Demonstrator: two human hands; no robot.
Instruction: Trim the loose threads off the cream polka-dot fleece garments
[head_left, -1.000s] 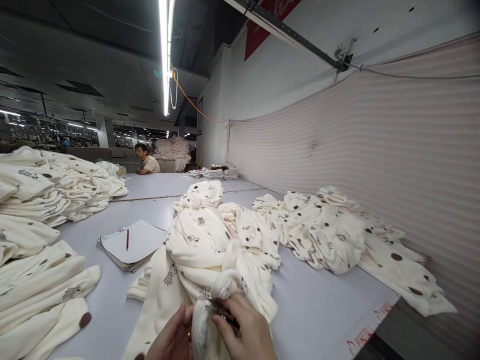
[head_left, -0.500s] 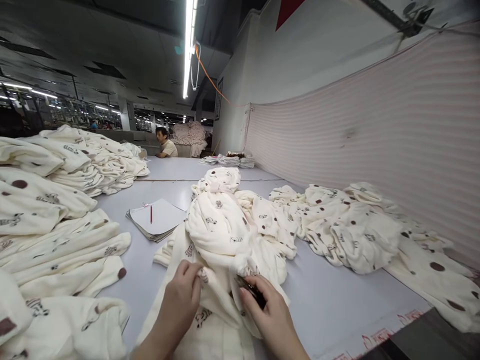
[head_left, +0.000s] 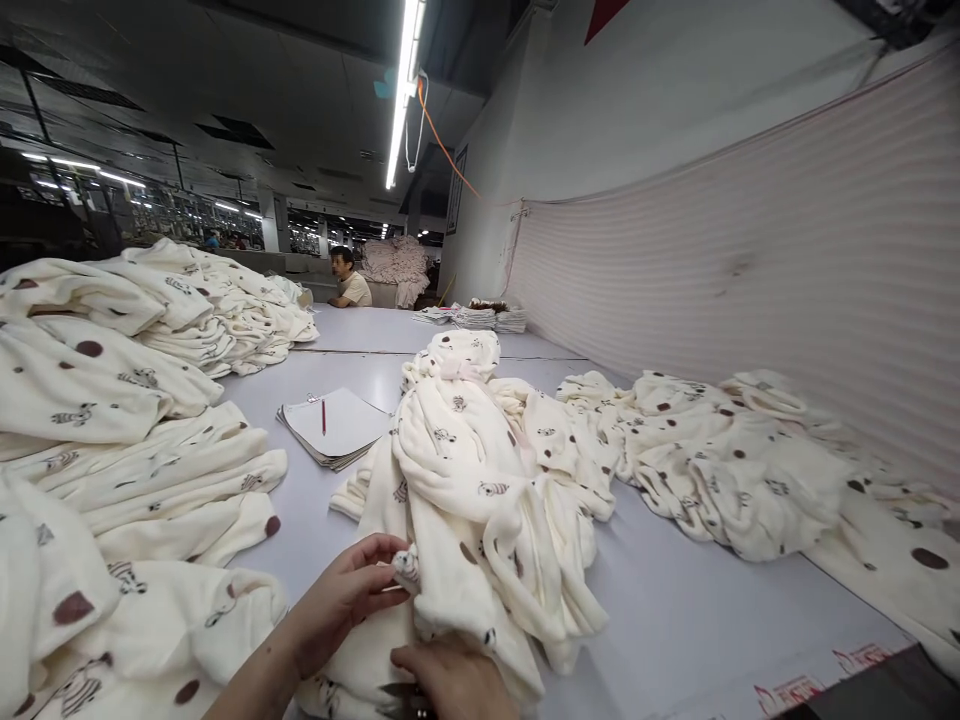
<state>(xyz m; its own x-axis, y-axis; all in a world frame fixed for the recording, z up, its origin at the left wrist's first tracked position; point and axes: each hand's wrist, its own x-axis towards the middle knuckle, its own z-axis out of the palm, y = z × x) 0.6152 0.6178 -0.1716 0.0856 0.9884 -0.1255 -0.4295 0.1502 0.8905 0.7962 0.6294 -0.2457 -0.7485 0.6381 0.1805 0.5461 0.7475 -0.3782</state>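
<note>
Pale grey table (head_left: 697,640) stretches away from the viewer, with a striped fabric wall (head_left: 750,260) along its right side. Cream fleece garments printed with brown dots lie in heaps: folded stacks (head_left: 112,400) left of the hands, a loose spread (head_left: 735,460) well to the right of them. One garment (head_left: 480,500) is bunched straight ahead, its near edge at the fingertips. Beyond the left fingers, past the garment's side, lies a pad of paper (head_left: 337,425) with a red pen (head_left: 324,415) on it. Far behind, another person (head_left: 351,280) sits at the table. The left hand (head_left: 345,595) pinches a fold of the garment between thumb and curled fingers. The right hand (head_left: 450,680) rests closed on the fabric just below, gripping a small dark tool (head_left: 397,692) that is too cut off to identify.
</note>
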